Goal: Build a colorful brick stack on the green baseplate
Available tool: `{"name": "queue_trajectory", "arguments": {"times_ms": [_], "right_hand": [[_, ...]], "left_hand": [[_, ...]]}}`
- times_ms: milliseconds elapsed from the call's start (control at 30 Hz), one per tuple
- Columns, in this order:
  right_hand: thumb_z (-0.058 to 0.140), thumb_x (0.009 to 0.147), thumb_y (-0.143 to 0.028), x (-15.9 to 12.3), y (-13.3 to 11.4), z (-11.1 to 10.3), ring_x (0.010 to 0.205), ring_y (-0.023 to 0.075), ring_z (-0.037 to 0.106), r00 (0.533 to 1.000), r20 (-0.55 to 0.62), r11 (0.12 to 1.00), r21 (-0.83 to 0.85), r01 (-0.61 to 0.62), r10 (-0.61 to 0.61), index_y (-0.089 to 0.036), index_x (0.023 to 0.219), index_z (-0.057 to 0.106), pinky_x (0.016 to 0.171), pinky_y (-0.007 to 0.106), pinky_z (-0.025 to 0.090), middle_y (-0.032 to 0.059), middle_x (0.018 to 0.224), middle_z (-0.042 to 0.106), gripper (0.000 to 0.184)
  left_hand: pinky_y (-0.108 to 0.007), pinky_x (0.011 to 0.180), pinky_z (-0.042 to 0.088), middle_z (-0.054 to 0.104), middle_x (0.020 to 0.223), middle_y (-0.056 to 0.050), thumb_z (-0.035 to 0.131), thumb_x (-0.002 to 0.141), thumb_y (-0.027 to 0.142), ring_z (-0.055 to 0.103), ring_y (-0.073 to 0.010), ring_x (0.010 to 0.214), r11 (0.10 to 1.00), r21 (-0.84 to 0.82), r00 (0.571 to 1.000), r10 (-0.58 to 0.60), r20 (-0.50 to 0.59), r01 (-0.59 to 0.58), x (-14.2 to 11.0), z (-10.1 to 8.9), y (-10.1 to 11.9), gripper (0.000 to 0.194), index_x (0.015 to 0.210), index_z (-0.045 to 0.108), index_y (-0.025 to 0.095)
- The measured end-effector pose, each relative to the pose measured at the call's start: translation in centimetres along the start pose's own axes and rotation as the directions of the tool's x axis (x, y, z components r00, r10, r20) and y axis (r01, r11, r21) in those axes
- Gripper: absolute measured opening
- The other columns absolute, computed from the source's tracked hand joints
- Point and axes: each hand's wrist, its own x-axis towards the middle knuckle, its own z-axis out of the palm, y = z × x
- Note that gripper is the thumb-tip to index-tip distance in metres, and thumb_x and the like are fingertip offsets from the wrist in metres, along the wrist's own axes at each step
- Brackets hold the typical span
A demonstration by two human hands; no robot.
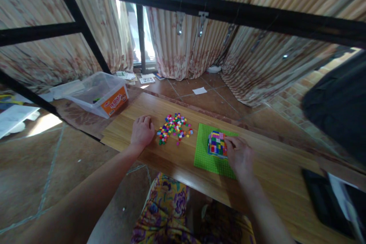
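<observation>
On the wooden table, my left hand [142, 131] rests with its fingers curled in, just left of a loose pile of small colourful toy bricks [174, 126]. Nothing shows in that hand. Farther right lies a green studded baseplate [201, 156], carrying a low rectangular block built of many-coloured bricks [217, 144]. My right hand [239, 153] reaches over the baseplate's right side. Its thumb and forefinger are pinched at the upper right edge of the brick block; whatever is between the fingertips is too small to make out. The hand hides the block's right end.
A clear plastic bin [98, 89] with an orange label stands beyond the table's left end. Black objects [323, 198] lie at the table's right end. A black metal frame [185, 2] crosses above, before striped curtains [194, 45]. White paper [199, 90] lies on the tiled floor.
</observation>
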Motion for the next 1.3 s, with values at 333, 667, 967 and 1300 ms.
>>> {"name": "queue_trajectory", "arguments": {"times_ms": [333, 667, 967, 1300], "right_hand": [[0.056, 0.088, -0.038, -0.8, -0.4, -1.5, 0.082, 0.0212, 0.068, 0.981, -0.128, 0.982, 0.142, -0.124, 0.143, -0.018, 0.090, 0.075, 0.078, 0.033, 0.051, 0.0081, 0.091, 0.075, 0.028], [0.056, 0.092, -0.033, -3.4, -7.8, 0.3, 0.089, 0.0203, 0.069, 1.000, 0.003, 0.951, 0.308, -0.005, 0.005, -0.022, 0.094, 0.075, 0.084, 0.034, 0.052, 0.0060, 0.095, 0.076, 0.022], [0.047, 0.092, -0.020, -2.6, -10.0, 6.1, 0.087, 0.0213, 0.065, 0.960, 0.251, 0.958, 0.283, 0.053, -0.128, -0.020, 0.092, 0.075, 0.083, 0.034, 0.049, 0.0089, 0.092, 0.073, 0.027], [0.050, 0.089, -0.017, -1.3, -9.0, 8.5, 0.087, 0.0220, 0.060, 0.971, 0.240, 1.000, 0.002, -0.013, 0.012, -0.016, 0.097, 0.072, 0.083, 0.033, 0.043, 0.0094, 0.090, 0.068, 0.023]], "left_hand": [[-0.043, 0.101, 0.045, 0.067, 0.113, -0.016, 0.045, 0.088, 0.021, 0.059, -0.0297, 0.109, 1.000, 0.004, 1.000, 0.019, -0.011, -0.019, 0.0, 0.1, -0.1, 0.029, 0.109, 0.064, 0.012], [-0.043, 0.099, 0.046, 0.067, 0.111, -0.014, 0.047, 0.088, 0.021, 0.060, -0.0286, 0.108, 1.000, -0.009, 1.000, 0.006, -0.025, -0.007, -0.1, 0.2, 0.0, 0.026, 0.106, 0.064, 0.015], [-0.044, 0.101, 0.045, 0.066, 0.115, -0.014, 0.047, 0.088, 0.020, 0.058, -0.0286, 0.111, 0.999, -0.028, 1.000, -0.025, 0.007, 0.025, -0.1, 0.2, 0.2, 0.025, 0.108, 0.063, 0.015], [-0.044, 0.103, 0.044, 0.065, 0.116, -0.014, 0.046, 0.088, 0.020, 0.057, -0.0280, 0.112, 0.999, -0.039, 1.000, -0.024, 0.018, 0.024, -0.2, -0.1, 0.3, 0.027, 0.108, 0.063, 0.015]]}}
